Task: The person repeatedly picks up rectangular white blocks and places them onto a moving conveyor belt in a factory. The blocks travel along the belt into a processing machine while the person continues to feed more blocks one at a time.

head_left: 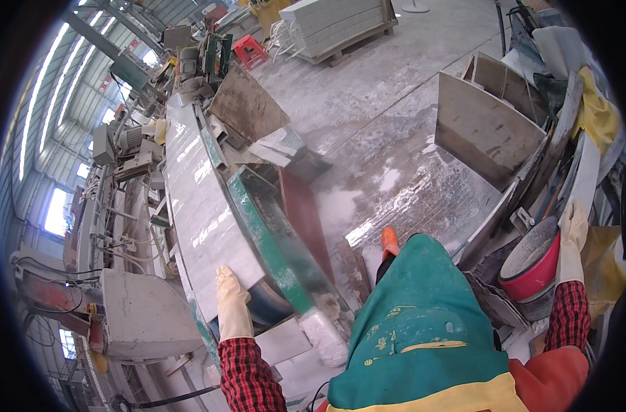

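Note:
My left hand (233,300), in a cream rubber glove, lies with its fingers stretched out on the near end of a long, wet, pale stone slab (202,185). The slab rests along the machine's bed at my left. Under its end, beside my fingers, a dark curved surface (266,302) shows. Out to the right, my right hand (573,230), gloved the same way, is closed at the lower end of a long pale strip (582,172) leaning among other pieces; its fingertips are partly hidden. Just left of that wrist sits a red round tub (548,263) with a grey, dusty top.
A green metal frame (275,250) runs along the slab's right side. Brown boards (488,127) stand upright at the right, near a yellow sheet (598,110). Stacked pale slabs (340,27) and a red stool (250,51) stand far off. The concrete floor (368,103) is wet.

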{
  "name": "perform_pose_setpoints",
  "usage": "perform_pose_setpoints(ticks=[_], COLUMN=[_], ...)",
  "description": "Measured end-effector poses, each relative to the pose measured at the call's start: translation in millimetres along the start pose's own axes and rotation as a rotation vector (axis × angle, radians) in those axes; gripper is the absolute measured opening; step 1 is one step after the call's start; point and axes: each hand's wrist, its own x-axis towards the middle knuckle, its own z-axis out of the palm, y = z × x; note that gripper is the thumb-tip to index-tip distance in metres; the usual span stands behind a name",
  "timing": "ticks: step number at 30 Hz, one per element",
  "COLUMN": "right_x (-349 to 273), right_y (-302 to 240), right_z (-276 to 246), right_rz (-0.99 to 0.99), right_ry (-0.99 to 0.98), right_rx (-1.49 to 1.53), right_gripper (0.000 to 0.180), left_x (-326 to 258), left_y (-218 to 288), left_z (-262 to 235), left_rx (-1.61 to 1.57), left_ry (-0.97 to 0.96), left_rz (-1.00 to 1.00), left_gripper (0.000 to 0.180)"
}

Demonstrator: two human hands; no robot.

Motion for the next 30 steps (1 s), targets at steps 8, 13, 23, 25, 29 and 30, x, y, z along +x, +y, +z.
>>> perform_pose_setpoints(ticks=[8,13,23,25,29,30], right_x=[-8,-12,-2,7,11,12], right_y=[-4,-9,-15,-9,-2,-1], right_z=[-5,-7,-24,-14,8,8], right_rz=[-0.001,-0.008,0.34,0.33,0.385,0.406], right_ry=[0.002,0.025,-0.286,-0.367,-0.292,-0.31], right_rx=[-0.004,-0.008,-0.021,-0.013,0.061,0.152], right_gripper=[0.045,0.045,0.101,0.098,0.092,0.091], left_x=[-1,8,17,17,21,22], left_y=[3,-6,-23,-28,-34,-37], left_z=[-4,-3,4,9,19,18], left_rx=[0.129,0.108,-0.004,-0.005,-0.061,-0.071], left_ry=[-0.035,-0.049,-0.01,0.024,0.099,0.118], left_rz=[0.01,0.063,0.148,0.172,0.214,0.248], left_gripper=[0.113,0.122,0.122,0.121,0.116,0.113])
